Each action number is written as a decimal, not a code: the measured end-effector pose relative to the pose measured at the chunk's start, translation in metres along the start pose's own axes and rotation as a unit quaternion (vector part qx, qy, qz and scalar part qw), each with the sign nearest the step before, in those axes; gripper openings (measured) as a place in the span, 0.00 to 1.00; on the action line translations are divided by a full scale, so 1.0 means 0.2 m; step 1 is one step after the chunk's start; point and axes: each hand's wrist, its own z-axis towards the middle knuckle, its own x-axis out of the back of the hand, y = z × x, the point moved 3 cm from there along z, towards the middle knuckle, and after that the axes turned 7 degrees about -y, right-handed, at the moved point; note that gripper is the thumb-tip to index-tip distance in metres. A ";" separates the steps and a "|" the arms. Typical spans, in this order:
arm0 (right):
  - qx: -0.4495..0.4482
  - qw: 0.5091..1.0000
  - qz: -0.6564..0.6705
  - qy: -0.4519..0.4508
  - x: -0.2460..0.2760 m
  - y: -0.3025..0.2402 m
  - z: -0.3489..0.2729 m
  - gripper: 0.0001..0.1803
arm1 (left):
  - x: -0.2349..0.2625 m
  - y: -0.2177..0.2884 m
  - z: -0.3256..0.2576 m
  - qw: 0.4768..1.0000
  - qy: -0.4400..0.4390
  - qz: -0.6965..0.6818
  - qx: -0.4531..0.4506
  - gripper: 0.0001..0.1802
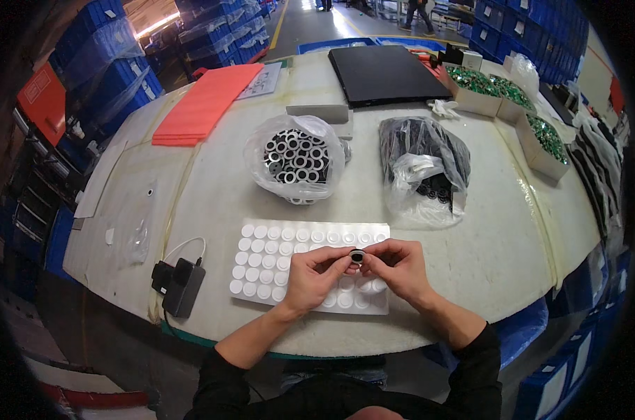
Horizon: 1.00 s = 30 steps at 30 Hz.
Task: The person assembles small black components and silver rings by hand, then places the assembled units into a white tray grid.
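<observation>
Between the fingertips of both hands is a small round ring, dark in the middle with a pale rim. My left hand pinches it from the left, and my right hand pinches it from the right. Both hands hover over a white sheet with rows of round white discs, partly hidden under them. Beyond the sheet stands a clear plastic bag full of metal rings with dark centres. To its right lies another clear bag with black parts inside.
A black adapter with a cable sits left of the sheet. Folded orange cloth and a black slab lie at the back. Boxes of green parts stand at the far right. Blue crates are stacked beyond the table.
</observation>
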 end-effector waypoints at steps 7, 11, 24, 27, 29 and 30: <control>0.052 0.987 -0.149 -0.029 0.00 -0.05 -0.01 0.08 | 0.02 0.04 0.00 0.980 -0.055 0.188 -0.025 0.10; 0.011 0.995 -0.098 0.002 0.01 -0.03 0.00 0.07 | -0.03 0.04 0.00 0.995 -0.026 0.097 -0.014 0.09; 0.024 0.990 -0.135 -0.020 0.03 0.02 -0.01 0.06 | -0.05 0.04 0.01 0.986 -0.069 0.149 -0.039 0.10; -0.009 0.998 -0.058 -0.009 0.01 0.01 0.00 0.07 | -0.04 0.03 0.01 0.996 -0.044 0.080 0.002 0.11; -0.003 0.999 -0.046 0.009 0.01 0.00 0.01 0.07 | -0.06 0.01 0.01 0.999 -0.030 0.030 0.000 0.11; 0.003 0.999 -0.034 0.028 0.01 0.00 0.01 0.07 | -0.07 0.00 0.01 1.000 -0.015 -0.020 -0.001 0.11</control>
